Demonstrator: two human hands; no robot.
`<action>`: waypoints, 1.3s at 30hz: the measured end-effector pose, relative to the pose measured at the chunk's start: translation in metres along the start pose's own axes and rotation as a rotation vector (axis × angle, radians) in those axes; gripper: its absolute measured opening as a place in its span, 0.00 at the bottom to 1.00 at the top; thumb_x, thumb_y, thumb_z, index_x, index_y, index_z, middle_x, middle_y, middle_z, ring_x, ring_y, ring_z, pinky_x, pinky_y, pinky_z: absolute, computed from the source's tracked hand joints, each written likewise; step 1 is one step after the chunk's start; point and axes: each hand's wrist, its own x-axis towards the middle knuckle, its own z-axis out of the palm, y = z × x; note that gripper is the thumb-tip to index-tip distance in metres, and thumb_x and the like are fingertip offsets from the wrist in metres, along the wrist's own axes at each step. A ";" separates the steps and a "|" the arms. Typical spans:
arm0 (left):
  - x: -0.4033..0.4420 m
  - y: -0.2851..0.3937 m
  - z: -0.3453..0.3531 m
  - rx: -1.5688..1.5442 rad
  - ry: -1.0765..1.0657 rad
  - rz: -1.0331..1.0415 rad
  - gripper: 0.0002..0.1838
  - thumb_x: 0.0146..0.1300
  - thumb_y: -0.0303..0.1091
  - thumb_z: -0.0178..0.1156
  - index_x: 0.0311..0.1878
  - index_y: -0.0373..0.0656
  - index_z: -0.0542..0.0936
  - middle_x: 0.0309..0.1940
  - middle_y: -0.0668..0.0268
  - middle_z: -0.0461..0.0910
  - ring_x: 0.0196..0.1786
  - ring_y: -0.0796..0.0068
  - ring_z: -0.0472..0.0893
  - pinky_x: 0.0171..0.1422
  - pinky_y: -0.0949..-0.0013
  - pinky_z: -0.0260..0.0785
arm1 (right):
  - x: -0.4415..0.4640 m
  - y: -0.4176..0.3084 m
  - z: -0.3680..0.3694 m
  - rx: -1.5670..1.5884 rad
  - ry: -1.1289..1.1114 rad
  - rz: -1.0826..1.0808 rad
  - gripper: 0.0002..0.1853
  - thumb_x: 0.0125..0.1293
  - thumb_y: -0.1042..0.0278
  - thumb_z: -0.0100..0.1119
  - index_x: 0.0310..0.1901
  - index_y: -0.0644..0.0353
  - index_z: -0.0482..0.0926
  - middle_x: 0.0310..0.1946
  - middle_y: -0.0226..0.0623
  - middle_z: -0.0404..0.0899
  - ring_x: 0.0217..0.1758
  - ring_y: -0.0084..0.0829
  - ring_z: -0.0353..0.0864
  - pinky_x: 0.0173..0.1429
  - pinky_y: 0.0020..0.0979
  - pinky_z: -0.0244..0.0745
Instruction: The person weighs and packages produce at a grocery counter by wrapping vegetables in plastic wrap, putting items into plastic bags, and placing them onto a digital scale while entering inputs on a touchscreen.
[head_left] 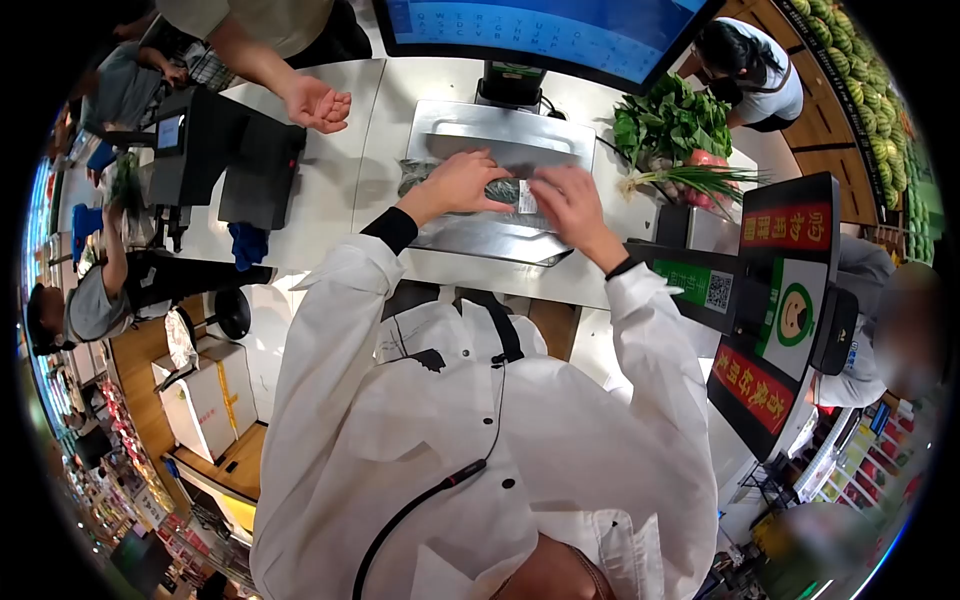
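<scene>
Counter: white smooth top inside a busy shop, with both hands working above its middle part.
Left hand: it lies over the left portion of the package, thumb and fingers spread wide; whether it grips the plastic, I cannot tell.
Right hand: it is at the right of the label, fingers bent and a little blurred; I cannot tell if it holds something.
Package: clear plastic bag with dark green contents, lying under and between the hands.
Label: small white rectangular sticker, just beside the right fingertips.
Plate: shiny silver metal plate, below the package and both hands.
Vegetables: bunch of broad dark green leaves and thin spring onions with pale roots, to the right of the right hand.
Screen: wide blue display with letter keys, ahead of the hands.
Other person: bare hand, palm turned up, ahead and left of the left hand.
Machine: black boxy device, farther left.
</scene>
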 end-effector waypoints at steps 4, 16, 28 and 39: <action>0.003 0.007 0.001 -0.017 0.042 0.016 0.33 0.50 0.63 0.64 0.50 0.46 0.82 0.37 0.60 0.81 0.47 0.58 0.77 0.52 0.59 0.72 | -0.010 -0.005 0.000 -0.099 -0.147 -0.135 0.23 0.59 0.60 0.64 0.54 0.61 0.74 0.50 0.40 0.77 0.51 0.37 0.78 0.55 0.35 0.73; -0.005 -0.018 0.005 0.064 -0.100 -0.001 0.40 0.40 0.60 0.72 0.52 0.39 0.79 0.42 0.55 0.81 0.52 0.54 0.76 0.59 0.58 0.68 | 0.007 0.011 0.003 0.146 -0.579 0.168 0.36 0.50 0.51 0.70 0.57 0.63 0.70 0.50 0.48 0.76 0.51 0.48 0.77 0.57 0.41 0.72; -0.002 -0.057 -0.083 -0.325 -0.640 -0.077 0.39 0.39 0.64 0.72 0.48 0.40 0.83 0.41 0.55 0.84 0.43 0.60 0.82 0.52 0.63 0.72 | 0.072 -0.014 -0.014 1.052 -1.094 0.835 0.40 0.52 0.54 0.70 0.64 0.66 0.65 0.53 0.40 0.75 0.55 0.32 0.73 0.62 0.30 0.66; -0.179 -0.093 -0.214 -0.705 1.316 -0.468 0.22 0.72 0.41 0.50 0.23 0.35 0.70 0.15 0.74 0.60 0.22 0.86 0.60 0.27 0.76 0.52 | 0.131 -0.133 0.055 1.468 -0.614 1.203 0.27 0.58 0.65 0.65 0.57 0.64 0.69 0.48 0.37 0.78 0.49 0.28 0.78 0.55 0.31 0.73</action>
